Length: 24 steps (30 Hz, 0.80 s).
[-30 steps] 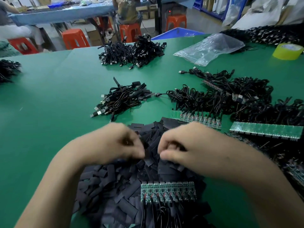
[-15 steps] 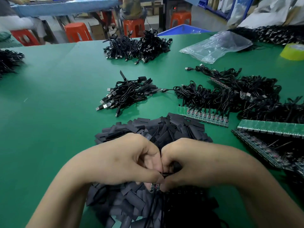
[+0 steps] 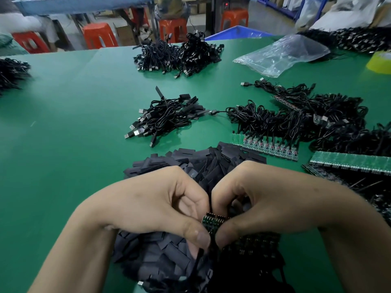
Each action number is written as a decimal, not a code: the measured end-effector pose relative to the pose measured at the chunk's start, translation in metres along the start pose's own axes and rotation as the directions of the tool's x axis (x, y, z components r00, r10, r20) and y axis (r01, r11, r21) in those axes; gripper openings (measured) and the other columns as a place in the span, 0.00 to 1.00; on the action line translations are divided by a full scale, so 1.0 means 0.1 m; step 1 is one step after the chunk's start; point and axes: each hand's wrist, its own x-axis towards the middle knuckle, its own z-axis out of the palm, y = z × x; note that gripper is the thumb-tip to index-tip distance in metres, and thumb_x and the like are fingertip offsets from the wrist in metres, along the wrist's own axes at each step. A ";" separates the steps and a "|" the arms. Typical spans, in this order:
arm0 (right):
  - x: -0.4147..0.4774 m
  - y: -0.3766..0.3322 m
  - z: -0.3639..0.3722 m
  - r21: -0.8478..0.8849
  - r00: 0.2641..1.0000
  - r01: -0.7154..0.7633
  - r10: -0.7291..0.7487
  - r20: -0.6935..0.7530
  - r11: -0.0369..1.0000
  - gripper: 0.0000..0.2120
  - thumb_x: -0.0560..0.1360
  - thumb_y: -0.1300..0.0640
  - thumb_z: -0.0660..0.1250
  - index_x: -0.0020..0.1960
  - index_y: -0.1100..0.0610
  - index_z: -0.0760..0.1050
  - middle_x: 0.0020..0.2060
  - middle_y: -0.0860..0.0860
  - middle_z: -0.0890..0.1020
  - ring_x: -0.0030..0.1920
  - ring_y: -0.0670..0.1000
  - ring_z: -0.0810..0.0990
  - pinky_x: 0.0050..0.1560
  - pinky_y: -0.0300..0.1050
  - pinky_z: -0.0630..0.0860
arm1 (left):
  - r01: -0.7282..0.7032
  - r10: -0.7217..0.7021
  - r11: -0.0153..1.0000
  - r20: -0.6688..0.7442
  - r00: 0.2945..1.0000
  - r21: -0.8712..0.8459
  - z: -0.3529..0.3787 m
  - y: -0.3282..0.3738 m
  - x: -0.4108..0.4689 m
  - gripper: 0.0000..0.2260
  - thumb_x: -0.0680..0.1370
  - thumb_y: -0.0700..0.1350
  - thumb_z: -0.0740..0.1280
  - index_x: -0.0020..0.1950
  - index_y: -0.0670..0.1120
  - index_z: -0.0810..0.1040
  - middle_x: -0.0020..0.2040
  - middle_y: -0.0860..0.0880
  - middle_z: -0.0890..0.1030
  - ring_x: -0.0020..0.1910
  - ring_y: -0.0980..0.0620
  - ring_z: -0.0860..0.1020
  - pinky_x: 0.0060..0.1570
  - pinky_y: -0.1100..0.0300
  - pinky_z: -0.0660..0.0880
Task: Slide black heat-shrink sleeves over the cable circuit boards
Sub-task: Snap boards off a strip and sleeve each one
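Both hands meet low in the view, thumbs nearly touching, over a heap of black heat-shrink sleeves (image 3: 203, 163) that spreads across the green tabletop (image 3: 74, 123). The left hand (image 3: 152, 208) has its fingers curled in, and its grip pinches the left end of a short strip of green circuit boards (image 3: 211, 224) between thumb and forefinger. The right hand (image 3: 264, 204) mirrors it, its grip pinched on the same strip from the right, with the other fingers folded above. The strip sits raised between the two thumbs, just above the sleeves, and black cable leads (image 3: 254, 246) run off it under the right wrist. Something dark shows inside the right fingers; whether it is a sleeve cannot be told.

Beyond the heap, a bundle of black USB cables (image 3: 167, 117) lies mid-table, and a larger double bundle (image 3: 179, 53) lies near the far edge. To the right, a long tangle of cables (image 3: 296, 119) ends in a row of small boards (image 3: 270, 146) just beside the sleeves, with a longer green board panel (image 3: 349, 163) nearer the right edge. A clear plastic bag (image 3: 283, 53) and a yellow tape roll (image 3: 380, 61) lie at the far right. Orange stools (image 3: 99, 35) stand behind the table.
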 end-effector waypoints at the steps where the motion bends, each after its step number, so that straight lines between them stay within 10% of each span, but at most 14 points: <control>1: 0.00 0.00 0.00 0.005 1.000 0.010 -0.010 0.004 1.000 0.17 0.74 0.51 0.77 0.34 0.49 0.72 0.30 0.48 0.73 0.32 0.46 0.71 0.36 0.33 0.66 | -0.008 0.008 1.000 0.014 1.000 -0.011 0.00 0.00 0.00 0.13 0.75 0.39 0.76 0.37 0.36 0.76 0.39 0.47 0.87 0.36 0.58 0.83 0.41 0.68 0.75; 11: 0.00 0.03 -0.02 0.056 0.999 0.030 -0.032 0.023 0.998 0.18 0.74 0.52 0.77 0.33 0.42 0.71 0.31 0.44 0.73 0.33 0.45 0.73 0.37 0.37 0.68 | -0.058 0.077 0.977 0.084 0.993 -0.207 0.01 -0.15 0.09 0.14 0.75 0.37 0.74 0.40 0.28 0.74 0.40 0.44 0.86 0.38 0.53 0.85 0.44 0.63 0.79; 15: -0.01 0.05 -0.01 0.117 0.999 0.028 -0.032 0.025 0.993 0.07 0.75 0.53 0.77 0.41 0.55 0.83 0.37 0.52 0.83 0.38 0.54 0.80 0.42 0.52 0.76 | -0.106 0.144 0.954 0.121 0.982 -0.279 0.04 -0.17 0.13 0.06 0.75 0.37 0.74 0.43 0.33 0.81 0.43 0.48 0.87 0.41 0.54 0.85 0.46 0.63 0.80; 21: 0.00 0.13 0.02 -0.005 0.982 -0.153 0.153 0.111 0.988 0.10 0.73 0.48 0.77 0.43 0.55 0.83 0.31 0.45 0.81 0.31 0.41 0.75 0.33 0.36 0.72 | -0.125 0.166 0.950 0.125 0.978 -0.285 -0.06 -0.16 0.05 0.04 0.73 0.36 0.75 0.40 0.41 0.83 0.42 0.45 0.86 0.40 0.51 0.86 0.43 0.63 0.80; 24: 0.02 0.16 0.07 -0.100 0.976 -0.183 0.193 0.101 0.978 0.14 0.70 0.43 0.79 0.50 0.49 0.84 0.44 0.44 0.85 0.43 0.42 0.82 0.47 0.44 0.80 | -0.222 0.236 0.929 0.012 0.972 -0.296 -0.10 -0.08 -0.08 0.04 0.72 0.38 0.77 0.42 0.46 0.85 0.41 0.42 0.86 0.38 0.50 0.86 0.40 0.63 0.80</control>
